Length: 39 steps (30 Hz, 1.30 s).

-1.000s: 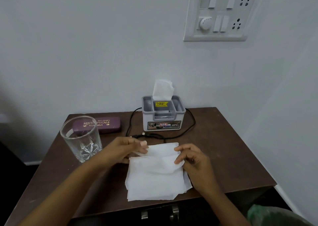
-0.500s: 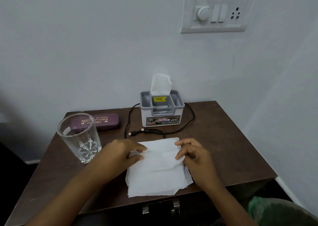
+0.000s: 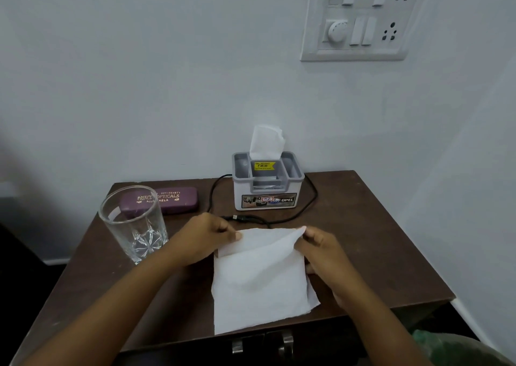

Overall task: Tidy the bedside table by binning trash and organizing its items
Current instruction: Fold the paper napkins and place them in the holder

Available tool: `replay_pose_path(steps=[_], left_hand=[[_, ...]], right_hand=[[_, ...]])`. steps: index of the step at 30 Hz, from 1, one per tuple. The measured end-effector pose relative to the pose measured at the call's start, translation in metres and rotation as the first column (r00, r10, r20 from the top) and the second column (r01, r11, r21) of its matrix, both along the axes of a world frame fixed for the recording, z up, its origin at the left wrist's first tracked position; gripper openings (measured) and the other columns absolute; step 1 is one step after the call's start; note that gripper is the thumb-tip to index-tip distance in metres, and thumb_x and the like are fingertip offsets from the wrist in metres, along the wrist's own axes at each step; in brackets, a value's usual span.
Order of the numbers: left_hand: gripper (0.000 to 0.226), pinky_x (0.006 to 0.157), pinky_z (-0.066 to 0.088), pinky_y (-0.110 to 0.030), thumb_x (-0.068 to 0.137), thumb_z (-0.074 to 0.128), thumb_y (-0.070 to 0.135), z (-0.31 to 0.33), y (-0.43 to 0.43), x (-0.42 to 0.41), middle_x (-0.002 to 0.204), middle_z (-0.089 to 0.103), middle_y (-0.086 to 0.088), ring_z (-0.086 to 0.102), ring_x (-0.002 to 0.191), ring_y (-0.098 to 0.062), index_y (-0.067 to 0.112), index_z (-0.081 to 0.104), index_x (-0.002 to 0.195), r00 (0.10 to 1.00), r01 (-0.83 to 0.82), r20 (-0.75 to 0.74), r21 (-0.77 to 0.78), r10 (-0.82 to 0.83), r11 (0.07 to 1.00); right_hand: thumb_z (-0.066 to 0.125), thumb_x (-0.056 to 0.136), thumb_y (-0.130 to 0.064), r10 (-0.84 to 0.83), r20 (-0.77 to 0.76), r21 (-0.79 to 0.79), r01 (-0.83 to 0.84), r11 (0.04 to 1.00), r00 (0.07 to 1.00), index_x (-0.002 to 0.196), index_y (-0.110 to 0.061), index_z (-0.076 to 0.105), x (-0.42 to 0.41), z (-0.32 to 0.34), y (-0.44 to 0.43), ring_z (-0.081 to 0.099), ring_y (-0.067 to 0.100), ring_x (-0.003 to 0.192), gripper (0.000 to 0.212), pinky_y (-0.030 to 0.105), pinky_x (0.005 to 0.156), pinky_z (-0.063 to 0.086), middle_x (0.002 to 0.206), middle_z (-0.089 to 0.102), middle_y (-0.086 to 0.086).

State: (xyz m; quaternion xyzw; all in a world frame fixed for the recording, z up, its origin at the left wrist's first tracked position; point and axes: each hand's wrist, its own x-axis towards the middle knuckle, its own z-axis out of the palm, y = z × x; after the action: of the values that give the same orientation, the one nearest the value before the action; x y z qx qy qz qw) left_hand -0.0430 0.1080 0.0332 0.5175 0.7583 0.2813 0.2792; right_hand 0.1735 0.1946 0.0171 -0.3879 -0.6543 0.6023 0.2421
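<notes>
Left hand (image 3: 205, 238) & right hand (image 3: 325, 251) each pinch a far corner of the tissue (image 3: 259, 284), lifted edge running L–R btwn them; rest lies flat at the table (image 3: 371, 243) front. We'd judge next fold comes toward us, both hands equally near.

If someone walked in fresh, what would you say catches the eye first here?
The white tissue lies at the front edge of the table, its far edge pinched up by the left hand and right hand. Behind stands a grey organizer holding an upright tissue; a clear glass stands at left.
</notes>
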Motion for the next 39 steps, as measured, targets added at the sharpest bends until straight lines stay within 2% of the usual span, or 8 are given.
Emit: replay_pose_path(steps=[4,7,10,14,19,23,32,39], left_hand=[[0.024,0.038,0.038,-0.013,0.084,0.067,0.030,0.002,0.005,-0.002,0.055,0.061,0.006,0.051,0.043,-0.004,0.027,0.068,0.061,1.000,-0.004,0.012,-0.061,0.005,0.998],[0.021,0.039,0.039,-0.013,0.084,0.067,0.030,0.000,0.006,-0.004,0.063,0.064,0.000,0.053,0.052,-0.011,0.030,0.068,0.063,1.000,0.014,0.008,-0.090,-0.013,0.996],[0.015,0.042,0.040,-0.011,0.084,0.067,0.028,-0.002,0.008,-0.005,0.058,0.064,0.007,0.055,0.048,-0.006,0.026,0.070,0.070,0.999,0.035,0.033,-0.096,-0.032,0.995],[0.014,0.047,0.041,-0.010,0.084,0.067,0.026,-0.005,0.008,-0.006,0.058,0.065,0.008,0.056,0.047,-0.003,0.017,0.072,0.074,0.996,0.053,0.070,-0.091,-0.047,0.994],[0.015,0.052,0.046,-0.013,0.083,0.069,0.026,-0.006,0.006,-0.006,0.052,0.065,0.015,0.059,0.053,-0.009,0.023,0.071,0.068,0.995,0.041,0.094,-0.041,-0.037,0.998],[0.013,0.052,0.045,-0.013,0.083,0.068,0.026,-0.004,0.006,-0.007,0.052,0.065,0.012,0.056,0.047,-0.006,0.022,0.071,0.071,0.993,0.073,0.095,-0.050,-0.068,0.996],[0.028,0.056,0.047,-0.017,0.085,0.064,0.009,-0.010,0.010,-0.013,0.061,0.066,0.003,0.058,0.055,-0.012,0.028,0.070,0.065,0.993,0.104,0.057,-0.032,-0.103,0.994],[0.055,0.054,0.048,-0.014,0.087,0.053,-0.006,-0.010,0.014,-0.018,0.050,0.065,0.016,0.059,0.048,-0.002,0.038,0.066,0.057,0.983,0.156,0.100,-0.025,-0.152,0.988]], right_hand=[[0.054,0.091,-0.016,-0.027,0.138,-0.011,0.029,1.000,0.990,0.103,-0.029,0.061,-0.004,0.001,0.006,0.063,0.017,0.095,0.019,0.041,0.082,0.057,0.104,0.064,-0.002],[0.063,0.083,-0.007,0.093,0.232,0.287,-0.160,0.945,0.968,0.117,-0.050,0.048,0.000,0.002,0.006,0.054,0.008,0.100,0.057,0.024,0.083,0.053,0.118,0.045,-0.013],[0.068,0.074,-0.014,0.092,0.425,0.621,-0.364,0.694,0.901,0.116,-0.051,0.050,-0.003,0.007,0.008,0.032,0.001,0.117,0.059,0.025,0.096,0.029,0.130,0.029,-0.022],[0.067,0.077,-0.022,0.078,0.612,0.689,-0.579,0.436,0.787,0.107,-0.041,0.061,-0.017,0.017,0.013,0.024,0.001,0.123,0.036,0.029,0.089,0.008,0.126,0.043,-0.024],[0.066,0.080,-0.023,0.359,0.579,0.442,-0.653,0.615,0.732,0.090,-0.036,0.068,-0.019,0.037,0.028,0.054,0.009,0.107,0.016,0.040,0.099,0.039,0.104,0.065,-0.016],[0.059,0.085,-0.006,0.712,0.383,0.024,-0.777,0.629,0.588,0.096,-0.012,0.068,-0.024,0.067,0.038,0.062,0.007,0.093,0.016,0.021,0.083,0.050,0.097,0.067,-0.004],[0.070,0.080,-0.031,0.644,0.574,-0.178,-0.691,0.701,0.506,0.107,-0.022,0.063,-0.061,0.042,0.059,0.064,0.021,0.103,0.029,0.040,0.096,0.050,0.115,0.067,0.003],[0.070,0.081,-0.028,0.665,0.595,-0.154,-0.747,0.646,0.452,0.101,-0.022,0.065,-0.065,0.052,0.056,0.066,0.018,0.097,0.022,0.030,0.087,0.053,0.103,0.069,-0.002]])
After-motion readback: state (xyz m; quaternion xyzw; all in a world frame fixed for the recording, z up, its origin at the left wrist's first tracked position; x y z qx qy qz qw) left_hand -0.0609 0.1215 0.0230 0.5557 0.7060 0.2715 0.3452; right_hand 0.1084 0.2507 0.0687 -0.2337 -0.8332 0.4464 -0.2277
